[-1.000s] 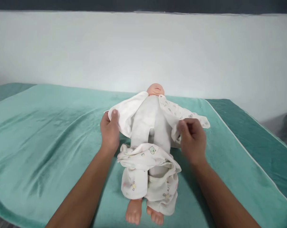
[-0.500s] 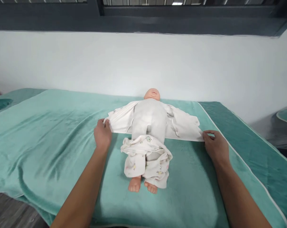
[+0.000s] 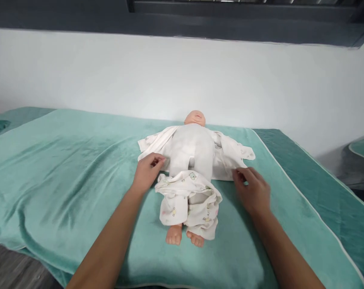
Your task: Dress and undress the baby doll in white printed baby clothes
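Observation:
A baby doll lies on its back on a teal towel, head toward the wall. Its white printed jacket lies spread out flat on both sides of the white cloth body. Printed trousers are bunched low around the legs, bare feet showing. My left hand rests at the lower edge of the jacket's left flap, fingers curled against the cloth. My right hand touches the lower edge of the right flap with fingers bent.
The towel covers a padded table that ends near the bottom left, where dark floor shows. A darker teal sheet runs along the right side. A white wall stands right behind the doll's head.
Both hands had pulled the jacket flaps wide apart and flat; now they have come back inward to the flaps' lower edges beside the doll's hips.

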`<state>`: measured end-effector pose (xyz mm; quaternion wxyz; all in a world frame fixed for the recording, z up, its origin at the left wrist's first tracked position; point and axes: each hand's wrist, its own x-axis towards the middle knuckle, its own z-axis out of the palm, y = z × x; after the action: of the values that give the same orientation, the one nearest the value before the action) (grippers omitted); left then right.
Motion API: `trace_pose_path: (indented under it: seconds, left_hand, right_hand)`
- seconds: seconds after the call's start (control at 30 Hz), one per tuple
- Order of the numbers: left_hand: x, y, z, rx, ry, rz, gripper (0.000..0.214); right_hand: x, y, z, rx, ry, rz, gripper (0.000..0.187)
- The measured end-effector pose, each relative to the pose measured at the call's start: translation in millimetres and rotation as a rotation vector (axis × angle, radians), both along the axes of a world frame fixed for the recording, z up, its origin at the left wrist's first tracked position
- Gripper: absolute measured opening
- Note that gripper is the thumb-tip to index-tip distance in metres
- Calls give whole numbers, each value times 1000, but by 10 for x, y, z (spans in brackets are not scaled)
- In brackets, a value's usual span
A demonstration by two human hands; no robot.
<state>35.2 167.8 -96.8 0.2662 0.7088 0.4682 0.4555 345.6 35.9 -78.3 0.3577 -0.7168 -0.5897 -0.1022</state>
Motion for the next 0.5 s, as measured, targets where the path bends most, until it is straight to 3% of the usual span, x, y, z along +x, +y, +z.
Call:
trace_pose_path:
  seconds: [0.1, 0.2, 0.37, 0.5]
  left_hand:
    - [52, -98, 84, -270, -162, -205, 22]
    - [26, -146, 165, -403, -190, -334, 24]
    - [-108, -140, 244, -558, -136, -584, 14]
    - [-176, -124, 276, -643, -60, -760, 6]
  right_hand:
    - [-258, 25, 18, -49, 178, 323, 25]
    - [-364, 46, 44, -211, 404, 561, 27]
    - [-294, 47, 69, -347, 655, 724, 26]
    - [-254, 13, 83, -381, 714, 834, 22]
